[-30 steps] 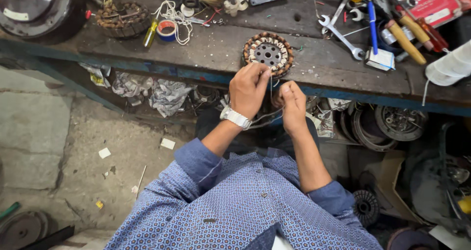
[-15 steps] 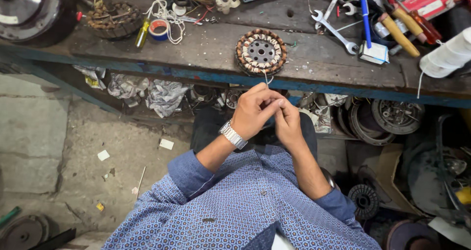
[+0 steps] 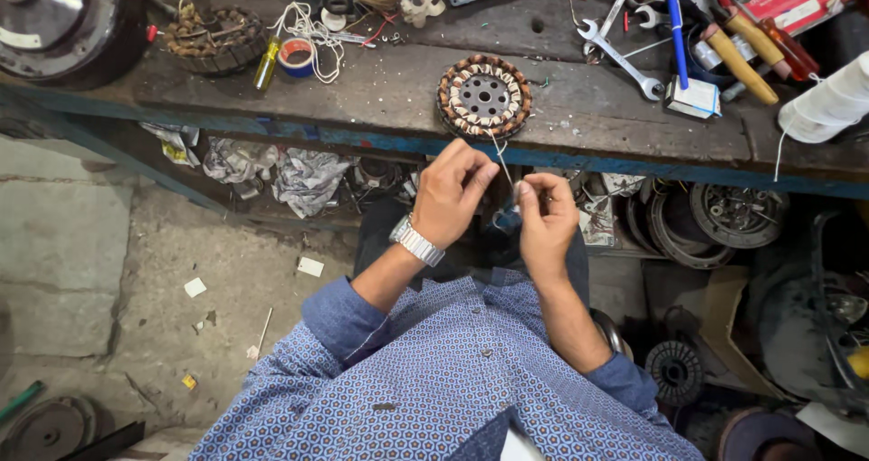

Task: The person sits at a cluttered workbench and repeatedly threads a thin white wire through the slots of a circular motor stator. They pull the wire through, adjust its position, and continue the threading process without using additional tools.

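A round wound stator coil (image 3: 483,95) lies on the wooden workbench (image 3: 380,90) near its front edge. A thin white thread or wire (image 3: 500,153) runs from the coil down to my hands. My left hand (image 3: 453,192), with a metal watch on the wrist, pinches the strand just below the bench edge. My right hand (image 3: 547,220) sits right beside it, fingertips closed on the same strand. Both hands hover in front of the bench, over my lap.
Wrenches (image 3: 621,58), screwdrivers (image 3: 742,49), a blue pen, a tape roll (image 3: 296,57) and a white spool (image 3: 828,104) lie on the bench. A second worn coil (image 3: 213,38) sits at back left. Crumpled rags (image 3: 272,171) and metal discs (image 3: 715,217) fill the shelf beneath. Concrete floor at left.
Both hands have drawn back from the coil toward my body, pulling the strand out over the bench edge. The view has shifted a little.
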